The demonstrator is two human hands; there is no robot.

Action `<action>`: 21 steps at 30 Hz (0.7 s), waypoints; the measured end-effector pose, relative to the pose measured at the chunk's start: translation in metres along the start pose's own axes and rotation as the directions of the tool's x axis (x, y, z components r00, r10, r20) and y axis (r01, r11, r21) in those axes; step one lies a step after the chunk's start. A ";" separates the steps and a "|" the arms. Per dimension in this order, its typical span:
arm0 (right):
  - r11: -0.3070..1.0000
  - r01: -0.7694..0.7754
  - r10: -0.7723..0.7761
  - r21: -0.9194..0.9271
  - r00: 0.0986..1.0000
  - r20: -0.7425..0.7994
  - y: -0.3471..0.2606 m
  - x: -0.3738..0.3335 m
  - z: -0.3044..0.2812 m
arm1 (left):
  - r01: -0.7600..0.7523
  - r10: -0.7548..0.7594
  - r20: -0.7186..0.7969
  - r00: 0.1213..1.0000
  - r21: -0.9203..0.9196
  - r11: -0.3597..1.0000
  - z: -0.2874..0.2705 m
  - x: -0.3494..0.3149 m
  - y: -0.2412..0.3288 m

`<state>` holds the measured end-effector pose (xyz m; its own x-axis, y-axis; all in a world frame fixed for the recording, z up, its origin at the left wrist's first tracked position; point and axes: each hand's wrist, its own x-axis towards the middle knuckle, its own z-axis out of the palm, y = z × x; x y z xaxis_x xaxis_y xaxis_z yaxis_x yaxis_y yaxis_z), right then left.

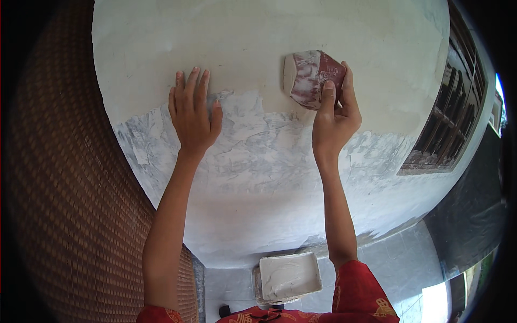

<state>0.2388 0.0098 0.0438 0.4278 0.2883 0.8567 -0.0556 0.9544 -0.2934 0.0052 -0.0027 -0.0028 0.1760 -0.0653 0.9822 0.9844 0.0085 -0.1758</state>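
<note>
My right hand grips a dark red putty scraper, its thumb on the face toward me. White putty smears most of that face, and the scraper's left edge lies at the wall. To the left, my left hand rests on the wall with fingers spread and nothing in it. Both hands are near the upper border of a patchy band of white and grey putty. Above this band the wall is a smoother cream colour.
Below, on grey floor tiles, stands a rectangular tray of white putty. A brown woven panel borders the wall on the left. A brown wooden window frame and a black sheet are on the right.
</note>
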 end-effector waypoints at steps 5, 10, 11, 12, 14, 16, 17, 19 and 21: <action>0.977 0.087 -0.056 -0.193 0.985 0.164 0.008 -0.016 0.013 | 0.009 -0.009 -0.018 1.000 0.003 1.000 0.000 0.000 -0.002; 0.986 -0.125 0.116 -0.112 0.989 -0.089 -0.004 -0.001 -0.042 | 0.003 -0.003 -0.012 1.000 0.004 1.000 0.003 -0.001 -0.002; 0.991 -0.104 0.097 -0.087 0.992 -0.075 -0.005 -0.002 -0.045 | 0.000 -0.001 -0.018 1.000 -0.007 1.000 0.004 0.001 0.003; 0.994 -0.096 0.093 -0.050 0.994 -0.058 -0.003 -0.009 -0.041 | -0.005 0.005 -0.013 1.000 -0.003 1.000 0.002 0.000 0.002; 0.989 -0.082 0.095 -0.120 0.989 0.109 -0.004 -0.029 -0.020 | -0.007 0.007 -0.021 1.000 0.003 1.000 -0.002 0.003 -0.004; 0.974 0.071 -0.019 -0.215 0.972 0.233 0.011 -0.040 -0.011 | -0.004 0.004 -0.036 0.999 -0.011 1.000 0.003 0.003 0.003; 0.971 -0.026 0.077 -0.239 0.976 0.206 0.012 -0.040 -0.011 | 0.000 0.000 -0.029 1.000 0.002 1.000 0.001 0.001 -0.001; 0.965 -0.107 0.131 -0.240 0.988 0.085 0.016 -0.026 -0.028 | 0.007 -0.006 -0.041 0.999 0.021 1.000 0.000 0.001 -0.004; 0.978 -0.142 0.130 -0.153 0.987 -0.090 0.020 -0.010 -0.057 | -0.005 0.005 -0.030 1.000 -0.001 1.000 0.000 -0.001 -0.001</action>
<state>0.2852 0.0220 0.0050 0.4965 0.4015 0.7696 0.0224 0.8804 -0.4738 0.0045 -0.0024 -0.0032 0.1808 -0.0948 0.9789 0.9835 0.0078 -0.1809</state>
